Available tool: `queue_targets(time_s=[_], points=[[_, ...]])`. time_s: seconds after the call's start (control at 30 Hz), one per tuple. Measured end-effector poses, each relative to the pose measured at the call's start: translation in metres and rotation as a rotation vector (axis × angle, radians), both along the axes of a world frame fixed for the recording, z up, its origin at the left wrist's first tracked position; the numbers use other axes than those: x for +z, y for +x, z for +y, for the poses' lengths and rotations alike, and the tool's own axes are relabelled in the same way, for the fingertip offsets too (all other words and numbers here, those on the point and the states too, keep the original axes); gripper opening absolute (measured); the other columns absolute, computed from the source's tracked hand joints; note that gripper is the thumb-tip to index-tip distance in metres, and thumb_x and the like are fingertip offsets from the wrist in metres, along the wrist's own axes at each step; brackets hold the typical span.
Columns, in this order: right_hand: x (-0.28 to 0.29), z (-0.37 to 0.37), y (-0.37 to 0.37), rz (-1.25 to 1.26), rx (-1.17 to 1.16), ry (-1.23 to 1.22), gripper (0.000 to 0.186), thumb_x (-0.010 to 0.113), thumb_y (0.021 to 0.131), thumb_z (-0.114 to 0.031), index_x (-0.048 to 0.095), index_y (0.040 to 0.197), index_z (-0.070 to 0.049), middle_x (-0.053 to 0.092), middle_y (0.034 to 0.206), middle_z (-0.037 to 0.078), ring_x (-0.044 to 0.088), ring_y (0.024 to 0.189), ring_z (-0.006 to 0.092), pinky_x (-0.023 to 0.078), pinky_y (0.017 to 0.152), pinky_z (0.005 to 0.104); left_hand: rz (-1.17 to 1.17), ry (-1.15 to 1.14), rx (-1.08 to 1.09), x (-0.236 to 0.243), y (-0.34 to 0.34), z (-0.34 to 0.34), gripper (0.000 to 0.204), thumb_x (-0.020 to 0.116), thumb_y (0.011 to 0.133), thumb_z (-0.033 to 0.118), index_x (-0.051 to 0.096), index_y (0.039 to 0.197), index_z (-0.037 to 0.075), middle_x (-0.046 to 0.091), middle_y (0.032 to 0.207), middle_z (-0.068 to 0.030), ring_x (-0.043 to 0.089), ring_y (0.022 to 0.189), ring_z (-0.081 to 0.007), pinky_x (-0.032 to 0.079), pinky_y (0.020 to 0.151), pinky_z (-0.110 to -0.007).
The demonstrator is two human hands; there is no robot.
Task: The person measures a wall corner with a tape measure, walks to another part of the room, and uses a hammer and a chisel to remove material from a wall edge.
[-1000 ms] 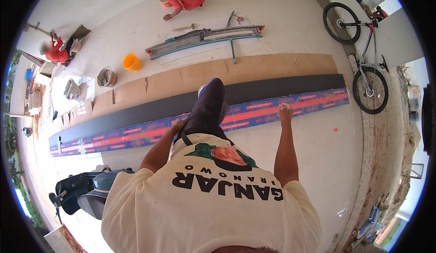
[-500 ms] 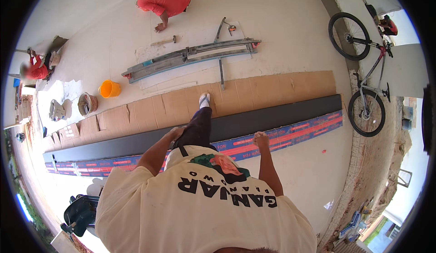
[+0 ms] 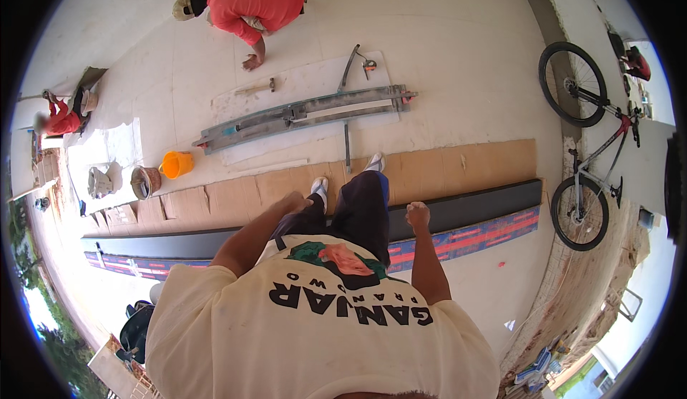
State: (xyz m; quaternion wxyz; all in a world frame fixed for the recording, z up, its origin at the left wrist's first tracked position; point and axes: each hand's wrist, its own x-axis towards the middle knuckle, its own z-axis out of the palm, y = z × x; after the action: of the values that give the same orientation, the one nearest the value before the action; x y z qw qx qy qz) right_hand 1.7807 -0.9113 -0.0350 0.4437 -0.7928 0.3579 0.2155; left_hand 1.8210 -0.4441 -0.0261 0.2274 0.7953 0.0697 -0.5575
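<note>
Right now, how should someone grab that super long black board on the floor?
The long black board lies flat on the floor, reaching far past both the left hand and the right hand. Probably best gripped along its near long edge from above, hands spread wide apart, since a piece this long and thin would likely sag or tip if held at one spot.

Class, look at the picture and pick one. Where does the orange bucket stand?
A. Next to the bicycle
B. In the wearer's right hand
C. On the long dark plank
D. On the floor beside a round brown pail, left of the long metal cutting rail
D: the orange bucket stands on the pale floor beside the brown pail, left of the metal cutting rail.
</note>
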Motion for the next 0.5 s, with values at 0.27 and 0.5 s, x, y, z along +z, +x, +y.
queue_targets(time_s=[0.27, 0.5], points=[[-0.13, -0.018, 0.289, 0.074, 0.646, -0.385, 0.029, 0.063, 0.082, -0.021, 0.062, 0.11, -0.012, 0.062, 0.11, 0.015, 0.061, 0.104, 0.0318, 0.05, 0.088, 0.0421, -0.184, 0.074, 0.439, 0.011, 0.122, -0.055, 0.089, 0.065, 0.082, 0.043, 0.024, 0.145, -0.004, 0.03, 0.146, -0.0294, 0.031, 0.136, -0.0399, 0.028, 0.112, -0.044], [-0.312, 0.053, 0.509, -0.185, 0.855, -0.525, 0.04, 0.06, 0.083, -0.023, 0.058, 0.123, -0.014, 0.054, 0.119, 0.02, 0.05, 0.116, 0.0348, 0.044, 0.097, 0.0426, -0.193, 0.413, 0.388, -0.079, 0.211, -0.098, 0.108, 0.077, 0.07, 0.043, 0.013, 0.149, 0.004, 0.034, 0.14, -0.0277, 0.038, 0.128, -0.0435, 0.034, 0.105, -0.051]])
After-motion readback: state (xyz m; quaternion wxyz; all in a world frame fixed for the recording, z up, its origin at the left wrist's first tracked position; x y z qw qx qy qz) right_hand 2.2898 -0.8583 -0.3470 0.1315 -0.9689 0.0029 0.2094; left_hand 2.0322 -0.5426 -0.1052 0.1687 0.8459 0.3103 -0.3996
